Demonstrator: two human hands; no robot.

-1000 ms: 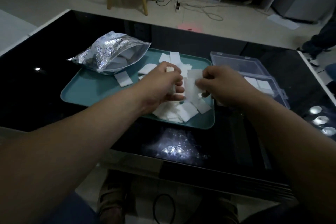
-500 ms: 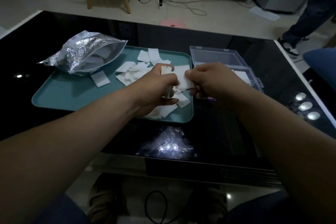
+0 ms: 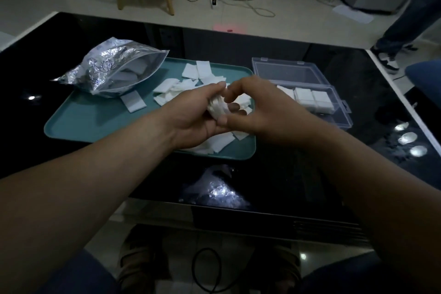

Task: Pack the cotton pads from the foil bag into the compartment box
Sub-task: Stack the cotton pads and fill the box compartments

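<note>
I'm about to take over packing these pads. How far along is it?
Partly done. The compartment box is open with several white stacks already filed in. The left hand grips a small stack of cotton pads, with the right hand at it. Many loose pads remain on the tray, more inside the foil bag.

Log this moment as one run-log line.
stage: stacking pads | left hand: holding pad stack | right hand: squaring stack | compartment box: open, partly filled | tray: loose pads remain | foil bag: open
</note>
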